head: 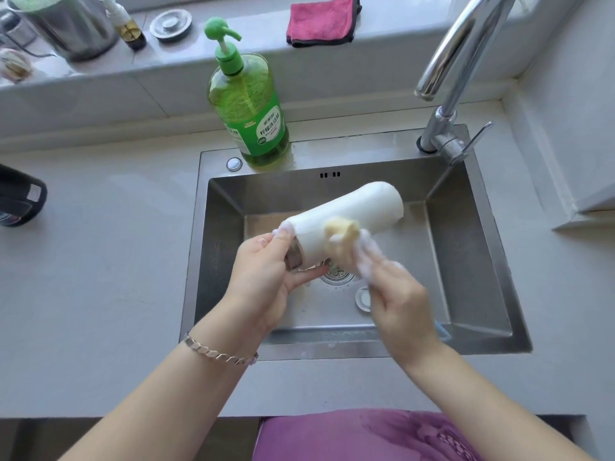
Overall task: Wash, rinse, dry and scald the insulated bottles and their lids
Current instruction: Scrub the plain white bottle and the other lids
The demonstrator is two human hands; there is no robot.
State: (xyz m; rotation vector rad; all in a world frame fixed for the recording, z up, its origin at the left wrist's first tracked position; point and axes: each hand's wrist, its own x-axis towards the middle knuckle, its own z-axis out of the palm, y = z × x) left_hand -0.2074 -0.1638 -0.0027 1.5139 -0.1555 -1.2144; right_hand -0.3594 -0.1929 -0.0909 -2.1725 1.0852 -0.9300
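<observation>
Purple garment (349, 437) at counter's near edge. L hand (266, 271) curls fingers + thumb round steel neck of white bottle (352, 214), held tilted over sink (482, 261) basin, above drain. R hand (396, 294), sudsy, fingers pinching yellow sponge (342, 234) against bottle's side; green soap btl (248, 104) on sink's back rim, L corner.

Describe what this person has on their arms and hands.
No sleeves or gloves are in view. A silver bracelet of flat angular links circles the left wrist. White soap foam coats the fingers of the right hand and dabs the fingertips of the left hand.
</observation>
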